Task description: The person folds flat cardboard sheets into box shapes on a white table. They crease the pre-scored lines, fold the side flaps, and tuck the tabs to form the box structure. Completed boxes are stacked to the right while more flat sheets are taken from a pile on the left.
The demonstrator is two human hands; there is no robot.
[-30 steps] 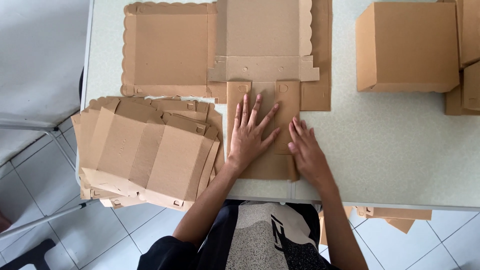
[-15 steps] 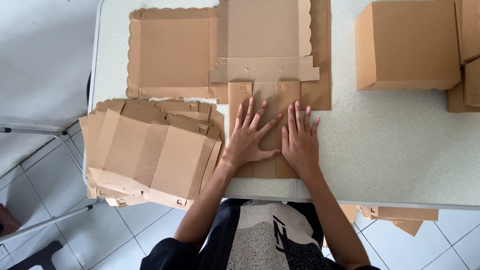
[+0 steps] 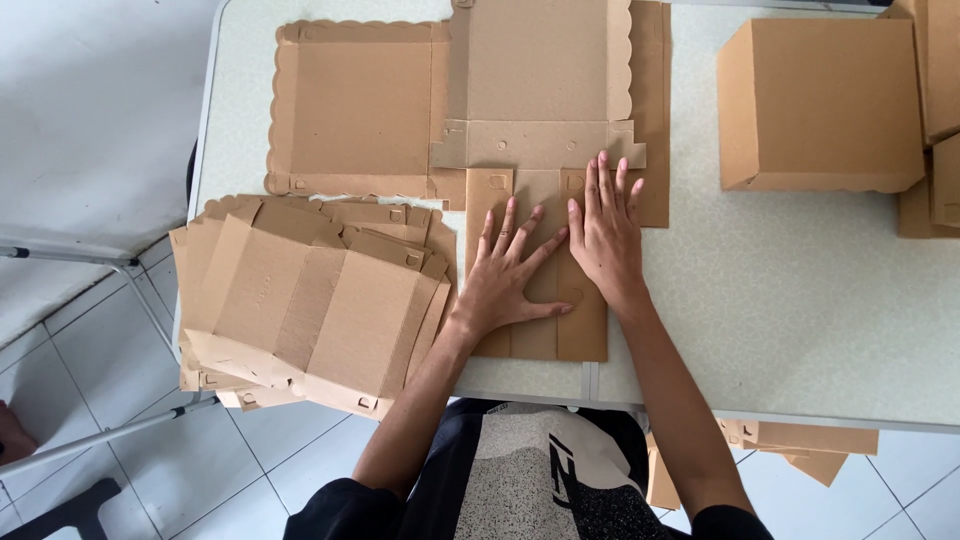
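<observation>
A flat, unfolded brown cardboard box blank (image 3: pixel 540 90) lies on the pale table (image 3: pixel 800 300), its scalloped panels spread to the left and top. Both hands press flat on its near flap (image 3: pixel 580 335). My left hand (image 3: pixel 505 275) rests palm down with fingers spread on the flap's left half. My right hand (image 3: pixel 605 235) lies palm down just beside it, fingertips reaching the fold line under the middle panel. Neither hand grips anything.
A stack of several flat box blanks (image 3: pixel 310 300) overhangs the table's left front edge. An assembled cardboard box (image 3: pixel 820 100) stands at the right, with more boxes (image 3: pixel 935 110) behind it at the frame edge. Cardboard pieces (image 3: pixel 800 445) lie on the tiled floor below the table.
My right hand has slid forward from the flap's near right edge up beside my left hand, toward the fold line. My left hand has stayed pressed on the flap.
</observation>
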